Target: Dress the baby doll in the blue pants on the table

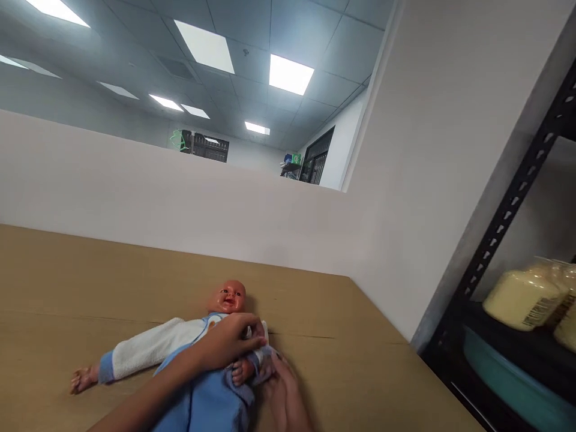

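A baby doll (227,298) lies on its back on a brown cardboard-covered table (90,282), head away from me, dressed in a white and blue suit (148,351). Its one arm stretches out to the left. My left hand (231,341) lies over the doll's chest, fingers curled round the white sleeve (261,336) of the other arm. My right hand (283,390) rests just right of the doll's side, fingers closed on the blue cuff near the doll's small hand (239,371).
A white partition wall (180,204) runs behind the table, and a white wall stands to the right. A black metal shelf rack (508,240) at the right holds yellowish plastic containers (522,297) and a teal tub (508,375).
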